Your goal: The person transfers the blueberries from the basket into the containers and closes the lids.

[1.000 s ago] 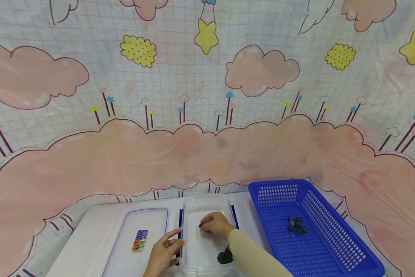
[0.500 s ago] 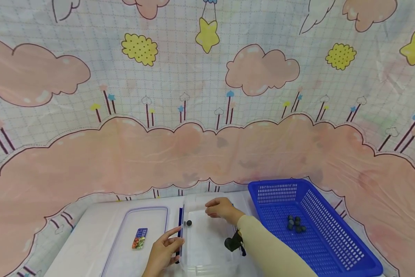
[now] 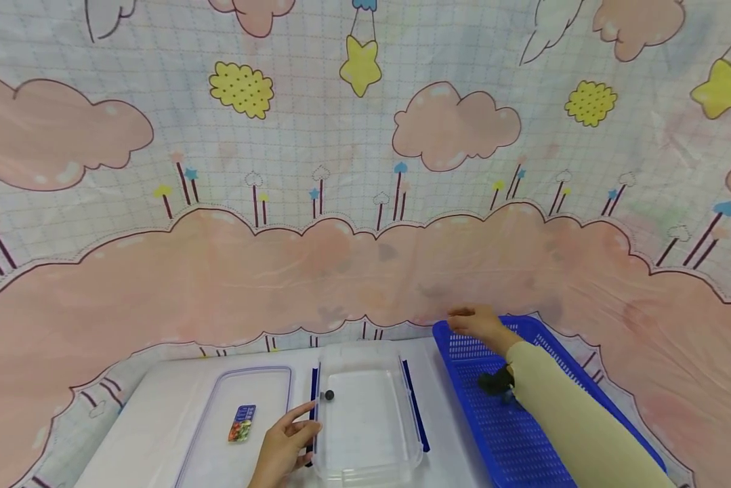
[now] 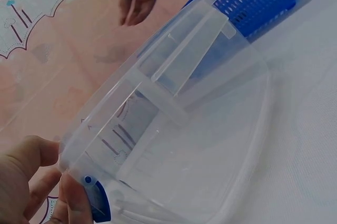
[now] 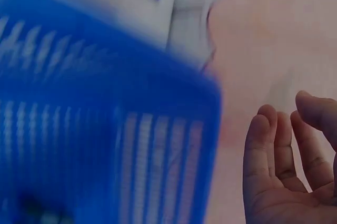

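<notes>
A clear plastic box (image 3: 365,420) stands on the white table, with blue side clips folded outward. My left hand (image 3: 286,440) grips its left rim; in the left wrist view, the fingers (image 4: 73,197) curl at the box edge beside a blue clip (image 4: 97,198). One small dark round berry, like a blueberry (image 3: 330,394), lies inside the box near the left wall. My right hand (image 3: 477,323) hovers over the far left corner of the blue basket (image 3: 463,407), fingers loosely bent and holding nothing. The right wrist camera and sleeve mostly cover the berries in the basket.
Left of the box lies a clear lid (image 3: 209,407) with a purple-blue rim and a colourful label (image 3: 241,423). A patterned cloth (image 3: 365,271) with clouds and stars hangs behind the table. The basket stands close to the box's right side.
My right hand let go of the berry inside the box, then moved right and up to above the basket. My left hand stays at the box's left rim.
</notes>
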Demonstrator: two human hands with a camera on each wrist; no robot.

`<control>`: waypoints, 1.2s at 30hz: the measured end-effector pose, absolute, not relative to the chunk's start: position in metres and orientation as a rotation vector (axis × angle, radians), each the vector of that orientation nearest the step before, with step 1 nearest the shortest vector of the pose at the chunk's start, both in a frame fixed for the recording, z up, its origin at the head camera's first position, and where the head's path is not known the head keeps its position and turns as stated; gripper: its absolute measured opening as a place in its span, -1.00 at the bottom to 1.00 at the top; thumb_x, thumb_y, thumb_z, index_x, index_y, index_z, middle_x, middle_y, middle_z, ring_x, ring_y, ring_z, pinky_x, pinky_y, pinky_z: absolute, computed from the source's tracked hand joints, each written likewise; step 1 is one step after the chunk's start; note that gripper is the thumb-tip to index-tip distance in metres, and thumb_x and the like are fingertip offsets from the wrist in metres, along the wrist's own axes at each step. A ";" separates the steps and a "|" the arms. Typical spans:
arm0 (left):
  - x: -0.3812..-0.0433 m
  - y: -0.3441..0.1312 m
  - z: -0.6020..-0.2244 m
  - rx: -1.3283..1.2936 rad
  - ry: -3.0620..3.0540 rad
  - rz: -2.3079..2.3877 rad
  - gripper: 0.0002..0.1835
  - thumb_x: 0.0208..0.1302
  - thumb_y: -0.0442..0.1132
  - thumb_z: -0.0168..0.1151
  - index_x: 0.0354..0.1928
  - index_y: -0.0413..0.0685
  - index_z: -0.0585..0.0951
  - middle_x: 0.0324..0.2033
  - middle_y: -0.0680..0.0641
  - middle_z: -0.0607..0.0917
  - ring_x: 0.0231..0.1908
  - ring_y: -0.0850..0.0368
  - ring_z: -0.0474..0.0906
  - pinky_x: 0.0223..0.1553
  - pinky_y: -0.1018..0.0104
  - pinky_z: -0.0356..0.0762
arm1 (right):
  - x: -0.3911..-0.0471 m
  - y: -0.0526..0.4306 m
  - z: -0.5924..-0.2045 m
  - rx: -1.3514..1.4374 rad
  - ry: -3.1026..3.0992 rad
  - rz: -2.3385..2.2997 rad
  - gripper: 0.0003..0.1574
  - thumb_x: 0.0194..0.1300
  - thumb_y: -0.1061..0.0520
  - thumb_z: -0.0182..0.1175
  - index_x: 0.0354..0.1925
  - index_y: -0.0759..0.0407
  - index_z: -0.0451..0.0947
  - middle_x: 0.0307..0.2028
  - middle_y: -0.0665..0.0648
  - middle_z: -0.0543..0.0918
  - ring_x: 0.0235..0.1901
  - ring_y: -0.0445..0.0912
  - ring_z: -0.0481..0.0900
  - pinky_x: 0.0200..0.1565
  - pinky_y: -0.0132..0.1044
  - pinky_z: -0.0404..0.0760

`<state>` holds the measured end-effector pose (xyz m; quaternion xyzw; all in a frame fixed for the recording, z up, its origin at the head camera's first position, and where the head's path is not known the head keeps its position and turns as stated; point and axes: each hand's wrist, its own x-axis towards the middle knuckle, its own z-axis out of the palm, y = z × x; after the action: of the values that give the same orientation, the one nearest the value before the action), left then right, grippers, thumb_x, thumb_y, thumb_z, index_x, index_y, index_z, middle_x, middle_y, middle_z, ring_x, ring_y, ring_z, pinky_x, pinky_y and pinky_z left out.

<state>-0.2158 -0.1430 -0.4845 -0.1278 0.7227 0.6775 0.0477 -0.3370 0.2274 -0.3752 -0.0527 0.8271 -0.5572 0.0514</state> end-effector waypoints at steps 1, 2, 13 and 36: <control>-0.216 -0.143 -0.485 -0.396 2.205 2.061 -0.44 0.23 -0.25 0.35 0.27 -0.17 0.50 -0.36 0.07 0.67 -0.38 0.15 0.51 -0.49 0.33 0.61 | -0.335 0.240 -0.377 -0.148 2.532 -1.692 -0.42 0.45 0.25 0.08 0.29 0.59 0.26 0.20 0.54 0.42 0.16 0.29 0.50 0.21 0.01 0.49; -0.216 -0.143 -0.485 -0.401 2.206 2.057 -0.44 0.23 -0.25 0.35 0.27 -0.17 0.50 -0.36 0.07 0.67 -0.38 0.15 0.51 -0.49 0.33 0.61 | -0.333 0.252 -0.380 -0.137 2.545 -1.695 -0.41 0.46 0.24 0.06 0.29 0.61 0.24 0.20 0.55 0.41 0.17 0.29 0.49 0.21 -0.01 0.50; -0.217 -0.144 -0.489 -0.375 2.200 2.077 -0.43 0.23 -0.24 0.36 0.29 -0.18 0.48 -0.37 0.10 0.67 -0.39 0.17 0.50 -0.49 0.32 0.62 | -0.303 0.327 -0.420 0.047 2.620 -1.693 -0.35 0.55 0.14 -0.06 0.35 0.61 0.13 0.33 0.58 0.25 0.33 0.34 0.29 0.28 0.01 0.40; -0.216 -0.144 -0.489 -0.351 2.202 2.064 -0.43 0.23 -0.23 0.34 0.29 -0.18 0.48 -0.37 0.10 0.67 -0.38 0.16 0.48 -0.48 0.34 0.61 | -0.290 0.339 -0.482 0.351 2.940 -1.354 -0.55 0.39 0.16 0.12 0.06 0.53 0.52 0.07 0.53 0.54 0.15 0.45 0.36 0.15 0.32 0.35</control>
<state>-0.2157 -0.1444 -0.4893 -0.1153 0.7239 0.6782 0.0515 -0.2900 0.3391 -0.4817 0.1076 0.9016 -0.4151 -0.0573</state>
